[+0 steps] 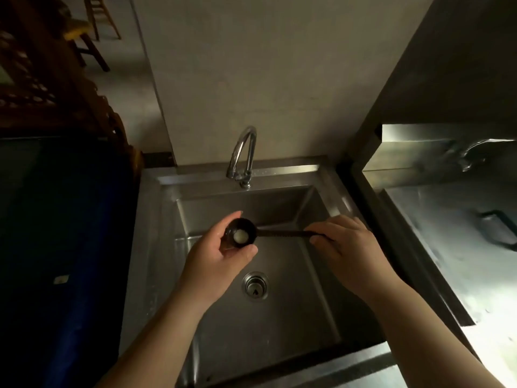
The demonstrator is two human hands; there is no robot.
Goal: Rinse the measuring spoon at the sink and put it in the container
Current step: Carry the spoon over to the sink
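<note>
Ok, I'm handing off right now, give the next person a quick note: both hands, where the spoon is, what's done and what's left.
Left hand: cupped around the bowl of the measuring spoon.
Right hand: pinching the end of the spoon's handle.
Spoon is held level over the sink basin, below and in front of the faucet. A whitish blob sits in the bowl.
No water stream visible from the faucet; whether rinsing has begun can't be told.
Left: rinse out the bowl, then put the spoon in the container, which is not in view.
</note>
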